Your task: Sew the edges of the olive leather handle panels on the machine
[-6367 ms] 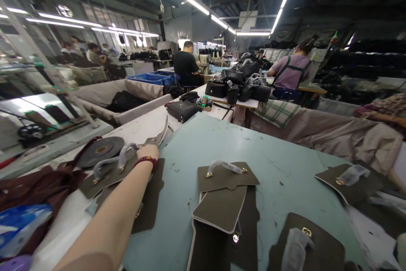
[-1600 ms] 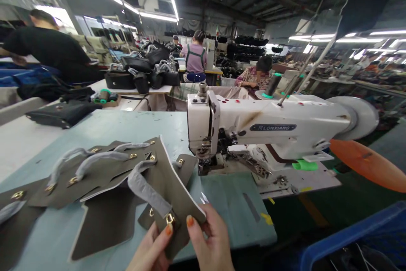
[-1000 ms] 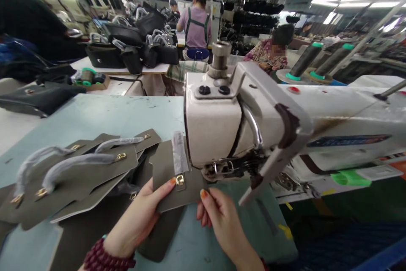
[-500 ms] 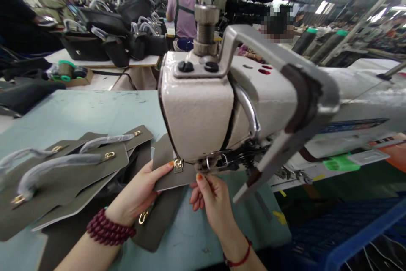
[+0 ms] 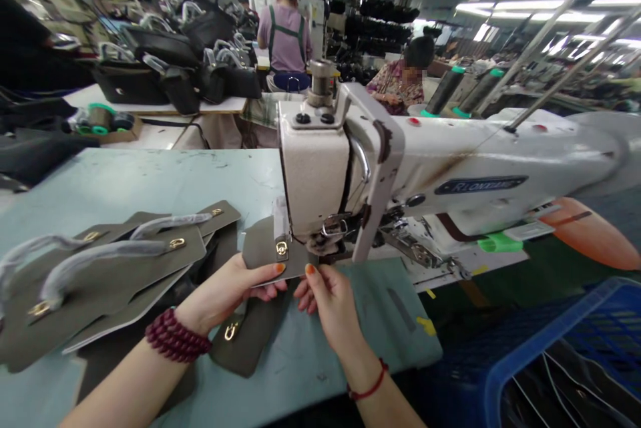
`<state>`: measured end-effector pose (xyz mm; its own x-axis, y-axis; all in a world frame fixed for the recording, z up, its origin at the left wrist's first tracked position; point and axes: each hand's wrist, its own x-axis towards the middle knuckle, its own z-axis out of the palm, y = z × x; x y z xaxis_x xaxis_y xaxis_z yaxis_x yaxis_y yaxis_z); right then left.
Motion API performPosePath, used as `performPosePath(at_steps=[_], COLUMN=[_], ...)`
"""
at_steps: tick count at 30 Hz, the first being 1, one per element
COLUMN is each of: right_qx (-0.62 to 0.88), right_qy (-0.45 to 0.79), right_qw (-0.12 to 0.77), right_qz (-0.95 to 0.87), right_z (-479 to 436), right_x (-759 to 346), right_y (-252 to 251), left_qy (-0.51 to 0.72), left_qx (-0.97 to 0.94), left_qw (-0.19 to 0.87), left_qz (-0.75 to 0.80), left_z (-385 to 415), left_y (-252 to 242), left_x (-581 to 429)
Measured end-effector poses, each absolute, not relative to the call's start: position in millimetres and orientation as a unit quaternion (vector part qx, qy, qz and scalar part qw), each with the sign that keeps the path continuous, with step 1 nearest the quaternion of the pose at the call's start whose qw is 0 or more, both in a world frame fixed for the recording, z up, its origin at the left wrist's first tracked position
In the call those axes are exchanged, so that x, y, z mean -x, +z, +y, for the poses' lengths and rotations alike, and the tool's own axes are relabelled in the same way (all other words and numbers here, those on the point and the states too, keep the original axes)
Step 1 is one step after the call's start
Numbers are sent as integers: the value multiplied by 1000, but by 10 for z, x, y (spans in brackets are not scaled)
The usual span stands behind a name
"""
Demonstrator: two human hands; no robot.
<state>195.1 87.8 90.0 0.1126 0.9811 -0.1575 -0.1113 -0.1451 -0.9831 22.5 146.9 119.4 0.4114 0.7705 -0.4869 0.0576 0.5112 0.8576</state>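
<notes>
A grey-brown bag panel (image 5: 258, 245) with gold hardware and a wrapped handle end lies under the head of a white sewing machine (image 5: 316, 174). My left hand (image 5: 235, 291) pinches its near left edge, thumb on top and fingers beneath. At the near right corner, close to the presser foot, my right hand (image 5: 328, 294) grips the same panel between thumb and fingers. The needle area is mostly hidden behind the machine head. Below my left hand another bag panel (image 5: 245, 341) with a gold fitting rests on the table.
Several bag panels with plastic-wrapped handles (image 5: 125, 254) are piled on the pale green table (image 5: 150, 177) to the left. A blue crate (image 5: 493, 374) holding dark pieces stands at the lower right. Black bags (image 5: 135, 81) and a co-worker (image 5: 286, 31) are beyond.
The view has drawn back, showing more of the machine. My left thumb has shifted from beside the gold hardware to the panel's near edge; both hands still hold the panel.
</notes>
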Motion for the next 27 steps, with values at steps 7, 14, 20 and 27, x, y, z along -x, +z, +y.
performPosePath(at_steps=[7,14,20,27], right_qx=[531,538,552,581], right_qy=[531,524,511,504], right_qw=[535,556,568,560], right_qz=[-388,-355,-334,-308], right_z=[880,894,942,981], right_x=[-1924,-1852,-1792,-1714], right_y=[844,858,855,863], left_qy=[246,232,237,231], left_qx=[-448,-465,-481,-511], left_qw=[709,707,704,681], left_qz=[485,479,466,471], left_z=[1454,1468,1487,1570], left_y=[1177,1194,1094,1039], left_x=[-247,-272,-207,-156])
